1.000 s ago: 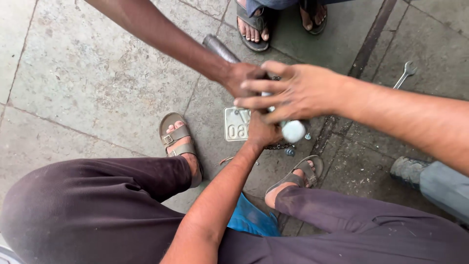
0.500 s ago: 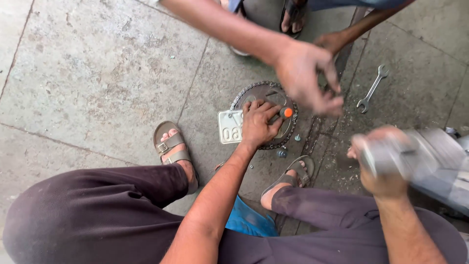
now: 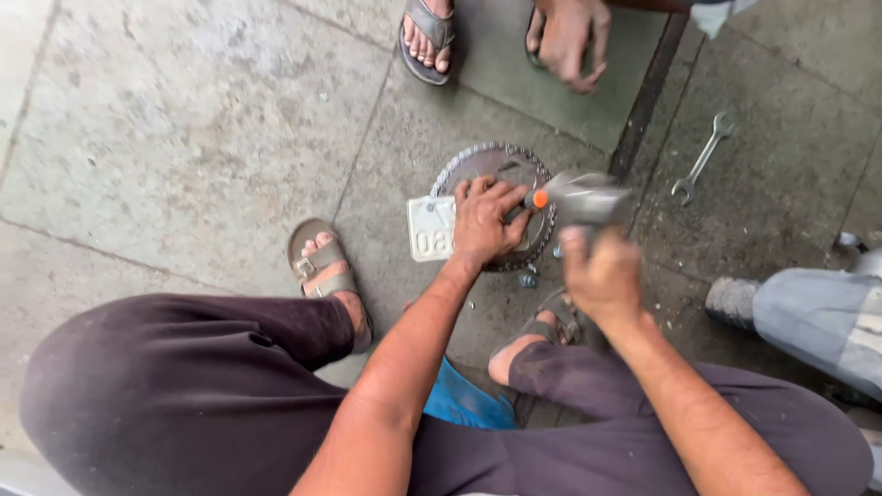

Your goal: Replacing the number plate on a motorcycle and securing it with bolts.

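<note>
Two hands work over a round toothed sprocket (image 3: 496, 165) that lies flat on the stone floor (image 3: 184, 138) just above the middle of the frame. The left hand (image 3: 485, 220) rests palm down on the sprocket, fingers spread and pressing on the disc. Under the sprocket's left edge lies a pale plate (image 3: 428, 230), partly covered by that hand.

The right hand (image 3: 602, 276), just right of centre, is blurred; it is closed around the handle of a hammer (image 3: 583, 197), whose grey head hovers at the sprocket's right rim, beside an orange spot at the left hand's fingertips. Whether the head touches the sprocket cannot be told.

A small bolt (image 3: 528, 278) lies on the floor just below the sprocket. A spanner (image 3: 703, 158) lies well to the right, in the upper right of the frame. The person's sandalled feet (image 3: 326, 271) stand either side below the sprocket, with dark trousers filling the bottom of the frame.

At the top edge, another person's hand (image 3: 568, 41) hangs loosely open beside a sandalled foot (image 3: 427, 37). At the right edge, a grey trouser leg and shoe (image 3: 735, 301) belong to someone else.
</note>
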